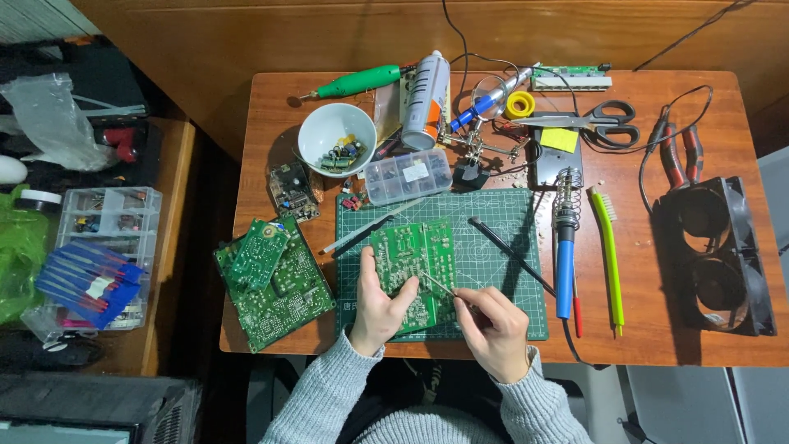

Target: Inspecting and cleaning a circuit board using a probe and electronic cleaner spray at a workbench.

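A green circuit board (419,255) lies on the green cutting mat (501,222) in front of me. My left hand (378,308) grips the board's lower left edge, thumb resting on its face. My right hand (493,325) pinches thin metal tweezers (440,285) whose tip touches the board near its middle. Both sleeves are grey knit.
Two more green circuit boards (271,279) sit left of the mat. A blue-handled soldering iron (564,263) and green brush (608,255) lie to the right, with a black double fan (719,259) beyond. A white bowl (325,123), parts box (408,175), spray can (425,99) and scissors (604,119) stand behind.
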